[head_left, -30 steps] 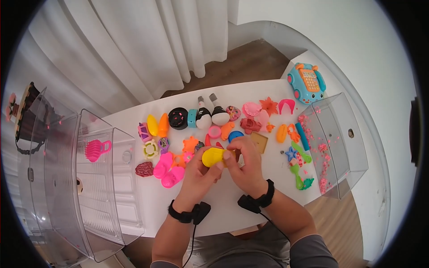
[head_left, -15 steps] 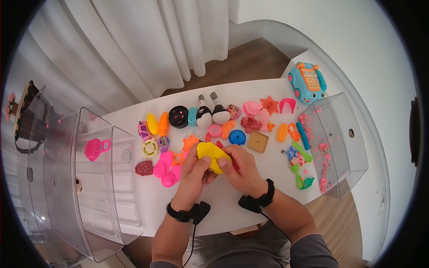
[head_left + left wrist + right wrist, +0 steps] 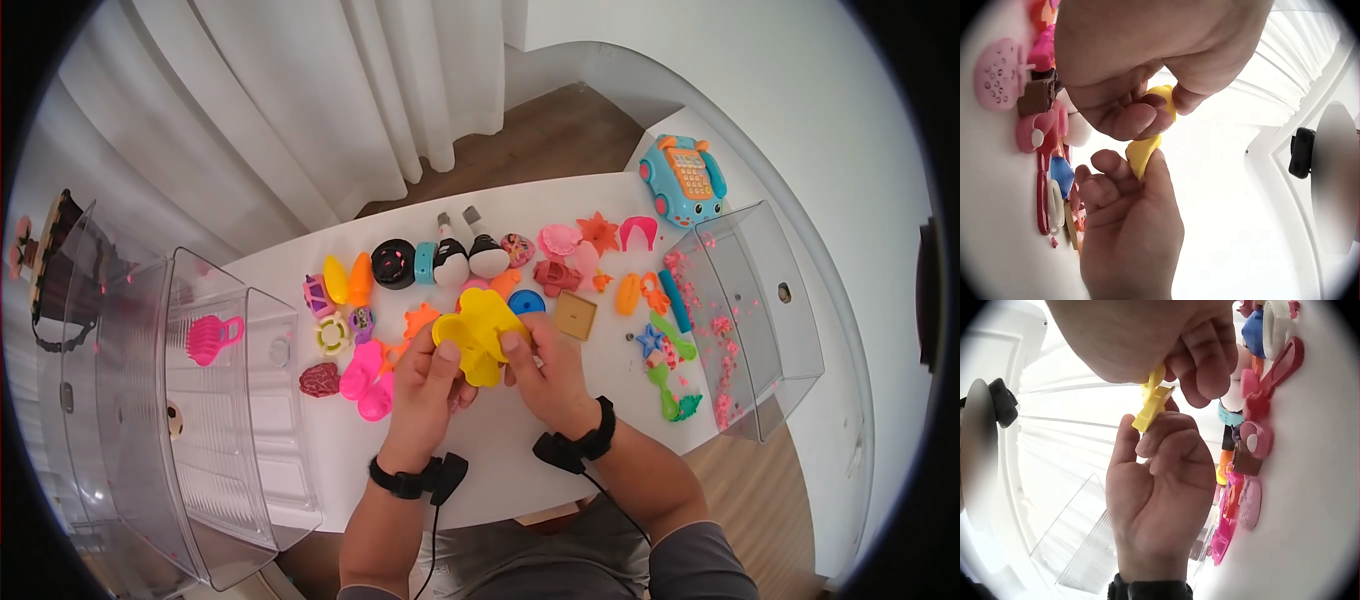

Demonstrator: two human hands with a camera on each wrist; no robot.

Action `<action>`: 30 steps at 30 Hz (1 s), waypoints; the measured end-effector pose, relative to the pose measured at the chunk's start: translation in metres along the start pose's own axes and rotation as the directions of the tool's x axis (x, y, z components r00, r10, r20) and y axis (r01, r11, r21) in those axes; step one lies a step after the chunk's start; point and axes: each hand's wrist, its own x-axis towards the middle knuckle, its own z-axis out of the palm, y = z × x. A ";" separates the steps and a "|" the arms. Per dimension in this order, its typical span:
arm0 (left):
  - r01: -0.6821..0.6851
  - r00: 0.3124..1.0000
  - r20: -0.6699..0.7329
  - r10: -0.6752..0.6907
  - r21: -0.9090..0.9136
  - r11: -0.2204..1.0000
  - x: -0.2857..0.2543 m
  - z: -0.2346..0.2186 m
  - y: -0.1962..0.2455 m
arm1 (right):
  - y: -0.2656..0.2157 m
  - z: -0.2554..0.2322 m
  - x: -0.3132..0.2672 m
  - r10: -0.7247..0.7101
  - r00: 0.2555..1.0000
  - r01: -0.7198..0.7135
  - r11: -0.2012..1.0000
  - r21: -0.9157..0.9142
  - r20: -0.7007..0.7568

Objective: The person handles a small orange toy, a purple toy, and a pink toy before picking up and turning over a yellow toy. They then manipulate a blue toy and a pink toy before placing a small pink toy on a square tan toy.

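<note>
Both hands hold up a yellow flower-shaped toy piece (image 3: 484, 325) with rounded lobes, over the near middle of the table in the head view. My left hand (image 3: 424, 392) pinches its left side, thumb on top and fingers curled beneath. My right hand (image 3: 546, 376) pinches the opposite edge between thumb and fingers. Seen edge-on in the right wrist view, the yellow piece (image 3: 1154, 407) has a thin, stepped profile. Behind it lie an orange toy (image 3: 421, 318), a blue round lid (image 3: 525, 301) and a tan square tray (image 3: 575, 316).
Pink toy shoes (image 3: 362, 370) and a brown-red piece (image 3: 320, 379) lie left of the hands. Green spoons (image 3: 662, 390) and a blue star (image 3: 649, 343) are at right. Clear bins (image 3: 765, 330) flank the table; a pink scoop (image 3: 210, 340) shows at left. A toy telephone (image 3: 688, 180) stands behind.
The yellow piece has turned in the hands from a narrow view to its broad lobed face and has risen slightly away from the body. Both hands keep hold of it.
</note>
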 end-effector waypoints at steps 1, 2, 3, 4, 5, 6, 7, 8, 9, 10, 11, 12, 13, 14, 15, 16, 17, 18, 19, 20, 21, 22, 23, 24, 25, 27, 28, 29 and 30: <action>0.000 1.000 0.000 0.000 0.000 1.000 0.001 0.000 -0.003 | -0.001 0.000 0.000 0.000 1.000 0.000 1.000 0.000 0.000; -0.053 0.998 -0.028 0.052 -0.037 0.998 0.002 0.000 -0.006 | -0.001 0.000 0.000 0.027 0.999 -0.024 0.998 0.065 -0.035; -0.107 0.993 -0.058 0.103 -0.072 0.992 0.003 0.000 -0.008 | -0.001 0.000 0.000 0.056 0.996 -0.047 0.990 0.132 -0.067; -0.107 0.993 -0.058 0.103 -0.072 0.992 0.004 0.000 -0.007 | 0.001 0.000 0.000 0.056 0.996 -0.047 0.990 0.132 -0.066; -0.063 0.997 -0.044 0.057 -0.151 0.986 0.005 -0.001 -0.004 | 0.005 0.000 0.001 0.008 0.995 0.009 0.985 0.173 -0.100; -0.018 1.000 -0.026 0.013 -0.228 0.974 0.005 -0.002 -0.002 | 0.007 -0.001 0.001 -0.037 0.990 0.066 0.975 0.213 -0.135; -0.018 1.000 -0.027 0.013 -0.228 0.974 0.004 -0.002 0.001 | 0.006 -0.005 0.001 -0.037 0.990 0.065 0.975 0.214 -0.134; 0.041 0.999 -0.004 -0.043 -0.201 0.979 0.002 -0.002 0.005 | 0.003 -0.011 0.003 -0.103 0.993 0.114 0.971 0.208 -0.063; 0.100 0.995 0.018 -0.098 -0.173 0.980 0.001 -0.002 0.006 | 0.000 -0.015 0.004 -0.167 0.986 0.162 0.965 0.206 0.010; 0.101 0.995 0.018 -0.099 -0.173 0.980 0.001 -0.002 0.004 | -0.001 -0.018 0.005 -0.167 0.986 0.161 0.965 0.206 0.009; 0.084 0.996 0.002 -0.084 -0.135 0.987 0.001 -0.001 0.000 | -0.002 -0.020 0.006 -0.188 0.978 0.162 0.958 0.236 0.091; 0.068 0.998 -0.014 -0.069 -0.096 0.993 0.001 -0.002 -0.004 | -0.003 -0.021 0.007 -0.210 0.963 0.160 0.951 0.266 0.171; 0.069 0.997 -0.014 -0.070 -0.096 0.993 0.001 -0.005 -0.008 | -0.004 -0.021 0.008 -0.209 0.963 0.159 0.951 0.267 0.171; 0.101 0.994 0.051 -0.096 -0.129 0.986 0.002 -0.008 -0.012 | -0.005 -0.019 0.009 -0.306 0.933 0.279 0.947 0.158 0.186; 0.136 0.986 0.116 -0.118 -0.161 0.978 0.002 -0.011 -0.013 | -0.006 -0.018 0.010 -0.397 0.893 0.396 0.917 0.049 0.214; 0.136 0.986 0.115 -0.118 -0.160 0.978 0.001 -0.012 -0.012 | -0.009 -0.017 0.010 -0.397 0.893 0.396 0.917 0.049 0.214; 0.165 0.982 0.119 -0.147 -0.162 0.973 0.000 -0.010 -0.008 | -0.014 -0.017 0.009 -0.371 0.900 0.379 0.925 0.012 0.228; 0.196 0.977 0.122 -0.177 -0.164 0.967 0.000 -0.009 -0.006 | -0.016 -0.016 0.008 -0.344 0.908 0.360 0.933 -0.025 0.240; 0.197 0.976 0.122 -0.179 -0.163 0.967 0.001 -0.010 -0.006 | -0.016 -0.014 0.008 -0.343 0.908 0.359 0.933 -0.025 0.239; 0.194 0.973 0.151 -0.173 -0.144 0.970 0.001 -0.011 -0.006 | -0.017 -0.011 0.007 -0.307 0.932 0.315 0.949 -0.012 0.192; 0.190 0.970 0.180 -0.167 -0.125 0.974 0.002 -0.011 -0.006 | -0.017 -0.010 0.007 -0.270 0.952 0.272 0.962 0.003 0.145; 0.191 0.969 0.181 -0.167 -0.124 0.974 0.002 -0.012 -0.007 | -0.014 -0.011 0.007 -0.269 0.952 0.272 0.962 0.003 0.144; 0.197 0.967 0.187 -0.171 -0.129 0.972 0.003 -0.013 -0.010 | -0.009 -0.013 0.007 -0.226 0.960 0.233 0.972 -0.021 0.167; 0.202 0.965 0.194 -0.174 -0.133 0.970 0.003 -0.014 -0.011 | -0.007 -0.014 0.008 -0.183 0.965 0.194 0.980 -0.045 0.188; 0.202 0.965 0.195 -0.174 -0.133 0.970 0.003 -0.013 -0.012 | -0.007 -0.014 0.008 -0.183 0.965 0.195 0.980 -0.046 0.187; 0.213 0.969 0.163 -0.187 -0.157 0.964 0.003 -0.010 -0.013 | -0.007 -0.012 0.009 -0.162 0.976 0.169 0.985 -0.036 0.147; 0.212 0.969 0.164 -0.186 -0.158 0.965 0.003 -0.009 -0.012 | -0.008 -0.012 0.009 -0.163 0.976 0.170 0.985 -0.037 0.147; 0.222 0.967 0.161 -0.198 -0.154 0.963 0.003 -0.008 -0.011 | -0.008 -0.012 0.009 -0.159 0.977 0.166 0.986 -0.033 0.143; 0.234 0.965 0.158 -0.210 -0.151 0.961 0.003 -0.008 -0.010 | -0.008 -0.012 0.009 -0.155 0.978 0.161 0.987 -0.029 0.139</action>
